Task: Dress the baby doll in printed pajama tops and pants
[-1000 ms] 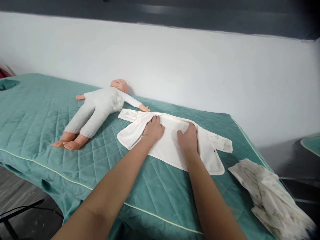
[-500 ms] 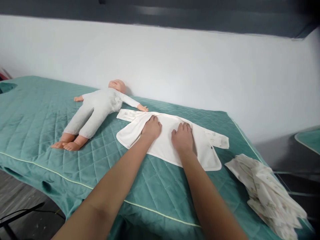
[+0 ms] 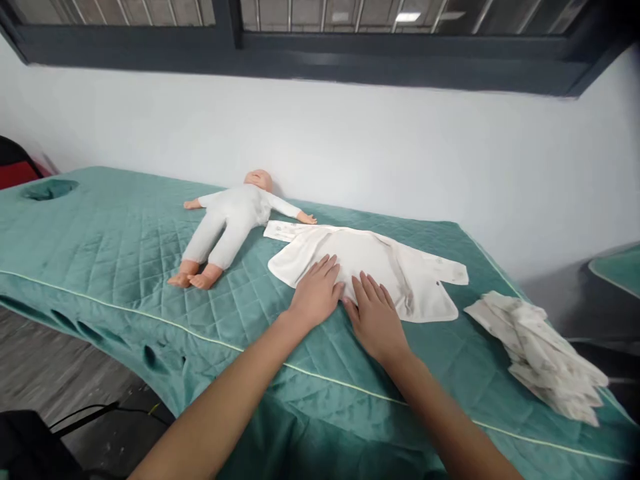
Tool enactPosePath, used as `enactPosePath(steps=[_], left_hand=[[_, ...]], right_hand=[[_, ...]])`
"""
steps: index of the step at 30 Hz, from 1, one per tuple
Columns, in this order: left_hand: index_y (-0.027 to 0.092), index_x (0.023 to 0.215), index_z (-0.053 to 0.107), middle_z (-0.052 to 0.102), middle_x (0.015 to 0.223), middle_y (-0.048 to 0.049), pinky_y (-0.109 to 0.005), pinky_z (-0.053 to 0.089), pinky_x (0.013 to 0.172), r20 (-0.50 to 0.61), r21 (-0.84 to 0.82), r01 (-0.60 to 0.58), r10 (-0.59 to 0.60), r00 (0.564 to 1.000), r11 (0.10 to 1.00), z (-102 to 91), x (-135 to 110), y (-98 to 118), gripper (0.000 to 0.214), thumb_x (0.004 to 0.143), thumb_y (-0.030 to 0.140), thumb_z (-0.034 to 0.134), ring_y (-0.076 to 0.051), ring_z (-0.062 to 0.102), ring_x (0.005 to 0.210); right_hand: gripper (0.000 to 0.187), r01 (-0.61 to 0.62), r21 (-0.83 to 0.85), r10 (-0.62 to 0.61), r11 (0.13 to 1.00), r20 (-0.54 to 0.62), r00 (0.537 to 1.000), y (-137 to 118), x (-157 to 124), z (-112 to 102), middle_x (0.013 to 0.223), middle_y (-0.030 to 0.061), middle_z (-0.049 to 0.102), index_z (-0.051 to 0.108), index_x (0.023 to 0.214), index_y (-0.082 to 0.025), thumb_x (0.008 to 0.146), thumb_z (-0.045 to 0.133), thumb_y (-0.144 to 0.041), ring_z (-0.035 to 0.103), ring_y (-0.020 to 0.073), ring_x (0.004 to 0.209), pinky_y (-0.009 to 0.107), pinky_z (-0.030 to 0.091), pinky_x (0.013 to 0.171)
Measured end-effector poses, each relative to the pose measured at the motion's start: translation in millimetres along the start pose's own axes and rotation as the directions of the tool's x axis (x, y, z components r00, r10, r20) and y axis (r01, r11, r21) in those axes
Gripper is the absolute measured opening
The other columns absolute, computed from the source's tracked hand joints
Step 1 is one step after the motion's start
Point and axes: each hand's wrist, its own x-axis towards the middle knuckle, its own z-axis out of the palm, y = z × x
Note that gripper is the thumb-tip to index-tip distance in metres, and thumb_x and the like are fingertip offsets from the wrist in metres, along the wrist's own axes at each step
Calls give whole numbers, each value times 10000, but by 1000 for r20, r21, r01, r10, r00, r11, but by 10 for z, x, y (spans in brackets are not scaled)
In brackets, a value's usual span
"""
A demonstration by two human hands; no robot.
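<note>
A white baby top [image 3: 360, 250] lies spread open on the green quilted cover, its printed sleeves stretched out to both sides. My left hand [image 3: 316, 290] rests flat on the lower edge of the top, fingers extended. Beside it, my right hand [image 3: 377, 317] is also laid out flat, fingertips on the cloth and palm over its lower edge. Neither hand grips anything. A baby doll [image 3: 230, 217] in a white suit lies on its back to the left, one hand close to the top's left sleeve.
The green quilted bed cover [image 3: 115, 233] has a yellow-piped front edge and a face hole [image 3: 50, 190] at far left. Crumpled pale cloth [image 3: 543, 353] lies at the right edge. Behind the bed rises a white wall [image 3: 325, 147] beneath a dark window frame [image 3: 390, 63].
Both hands have slid down the top toward its lower edge and come closer together, fingers straightening. The view has tilted up, so the window now shows.
</note>
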Motion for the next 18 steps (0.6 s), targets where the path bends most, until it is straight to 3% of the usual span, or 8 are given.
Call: enactPosePath(steps=[2, 5, 8, 11, 13, 16, 18], left_hand=[[118, 1377, 558, 484, 1543, -125, -399, 333, 1236, -87, -39, 1, -4, 996, 999, -242, -78, -181, 444, 1006, 302, 398, -231, 380, 1483], [157, 1361, 569, 528, 1507, -112, -414, 357, 1223, -236, -73, 50, -66, 969, 996, -716, -131, -624, 417, 991, 295, 434, -232, 423, 1455], [176, 1347, 573, 569, 1462, -105, -451, 342, 1222, -355, -105, 134, -163, 920, 985, -1219, -160, -1237, 411, 976, 317, 469, -241, 457, 1423], [159, 1325, 586, 556, 1459, -129, -481, 332, 1211, -409, -165, 313, -354, 841, 935, -1572, -194, -1893, 441, 925, 339, 544, -281, 472, 1399], [137, 1365, 554, 550, 1457, -156, -503, 387, 1161, -328, -308, 488, -572, 751, 817, -1668, -209, -2261, 519, 903, 373, 579, -311, 515, 1355], [171, 1361, 569, 637, 1351, -148, -515, 492, 1040, -58, -567, 641, -802, 594, 517, -1646, -192, -2614, 574, 871, 463, 633, -324, 631, 1201], [183, 1302, 617, 704, 1229, -147, -519, 551, 932, 179, -733, 611, -783, 596, 298, -1586, -146, -2720, 589, 841, 547, 657, -323, 695, 1053]], right_hand=[[545, 65, 39, -64, 997, -28, 998, -188, 107, -35, 1578, 194, 412, 479, 1453, -78, 1028, 356, -397, 373, 320, 1470, 503, 296, 1205], [524, 149, 143, -139, 978, -79, 987, -496, 516, -72, 1557, 183, 439, 473, 1446, -104, 1011, 391, -384, 404, 309, 1444, 486, 328, 1194], [540, 164, 311, -138, 936, -104, 985, -769, 1175, -32, 1517, 171, 483, 453, 1454, -127, 991, 425, -404, 425, 292, 1423, 465, 351, 1184], [594, 75, 452, -60, 889, -49, 997, -987, 2002, 122, 1499, 187, 490, 406, 1478, -110, 969, 450, -413, 442, 306, 1406, 483, 344, 1181], [701, -21, 463, 38, 886, -27, 999, -1106, 2580, 268, 1526, 229, 439, 304, 1526, -60, 953, 471, -427, 405, 342, 1429, 513, 315, 1184], [873, -126, 495, 120, 860, 44, 992, -1247, 3358, 483, 1521, 270, 434, 128, 1577, -26, 952, 455, -540, 424, 372, 1415, 525, 341, 1156], [960, -148, 546, 102, 825, 114, 988, -1325, 3749, 592, 1430, 302, 528, 80, 1571, 10, 944, 403, -641, 544, 394, 1302, 542, 419, 1080]])
